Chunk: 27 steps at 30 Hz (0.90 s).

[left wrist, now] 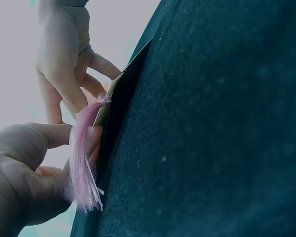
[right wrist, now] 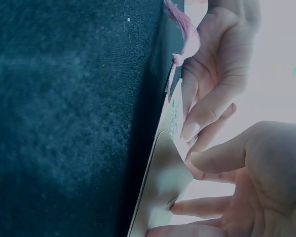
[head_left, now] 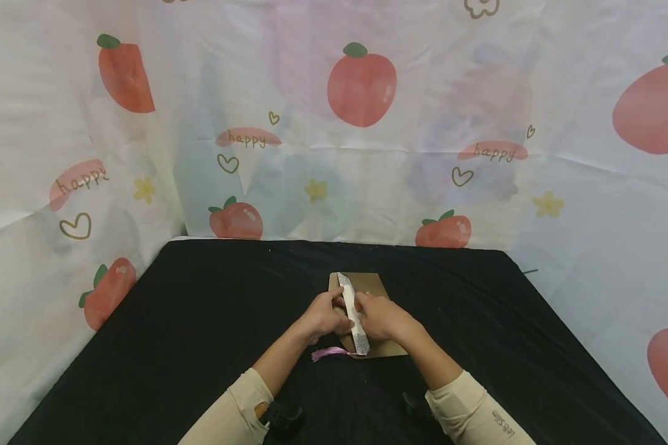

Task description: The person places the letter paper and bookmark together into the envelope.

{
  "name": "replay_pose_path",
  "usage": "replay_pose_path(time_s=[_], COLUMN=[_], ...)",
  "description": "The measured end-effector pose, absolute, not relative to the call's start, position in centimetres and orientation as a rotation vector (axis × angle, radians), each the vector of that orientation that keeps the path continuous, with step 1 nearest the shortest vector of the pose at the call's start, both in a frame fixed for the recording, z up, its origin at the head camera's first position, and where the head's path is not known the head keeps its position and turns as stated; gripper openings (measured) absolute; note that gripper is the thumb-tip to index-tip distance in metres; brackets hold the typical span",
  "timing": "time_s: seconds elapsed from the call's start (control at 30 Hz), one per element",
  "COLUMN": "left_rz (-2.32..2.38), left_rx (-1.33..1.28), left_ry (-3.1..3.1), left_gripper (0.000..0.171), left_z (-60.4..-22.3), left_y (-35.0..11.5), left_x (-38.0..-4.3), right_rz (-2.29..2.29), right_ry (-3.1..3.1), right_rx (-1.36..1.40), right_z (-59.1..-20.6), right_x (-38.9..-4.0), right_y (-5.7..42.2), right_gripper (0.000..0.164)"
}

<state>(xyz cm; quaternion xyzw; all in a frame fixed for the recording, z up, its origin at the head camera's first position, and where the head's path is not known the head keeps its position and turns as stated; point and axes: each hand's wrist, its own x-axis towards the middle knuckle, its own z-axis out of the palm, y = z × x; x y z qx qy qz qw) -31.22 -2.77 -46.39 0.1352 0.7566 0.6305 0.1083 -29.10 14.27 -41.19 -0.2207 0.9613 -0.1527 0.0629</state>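
A tan notebook [head_left: 375, 283] with rounded corners lies on the black cloth. Along its middle runs a raised white strip [head_left: 351, 306] with grey-patterned ends. From its near end trails a pink tassel [head_left: 329, 353], large in the left wrist view. My left hand [head_left: 325, 316] pinches the strip's left side with thumb and fingertips. Opposite it, my right hand [head_left: 386, 316] has its fingers bent against the strip's right side. In the right wrist view, the right thumb and forefinger meet at the strip's edge, while other fingertips touch the tan cover [right wrist: 160, 173].
A black cloth [head_left: 200, 309] covers the table. Behind and beside it hang pale curtains [head_left: 362, 185] printed with red fruit, hearts and the word "happy". Dark wrist straps [head_left: 284, 419] show below the cream sleeves [head_left: 228, 408].
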Motion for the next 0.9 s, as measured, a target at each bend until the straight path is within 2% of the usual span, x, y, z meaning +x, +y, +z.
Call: replay_pose_path(time_s=[0.9], left_rz=[1.84], left_rx=[0.496], left_ry=[2.216], left_gripper=[0.094], left_z=[-47.05], left_y=[-1.75], left_x=[-30.99], right_rz=[-0.502], right_ry=[2.887], right_rx=[-0.658], right_z=[-40.97], right_x=[-29.0], right_y=[14.23], right_gripper=[0.006])
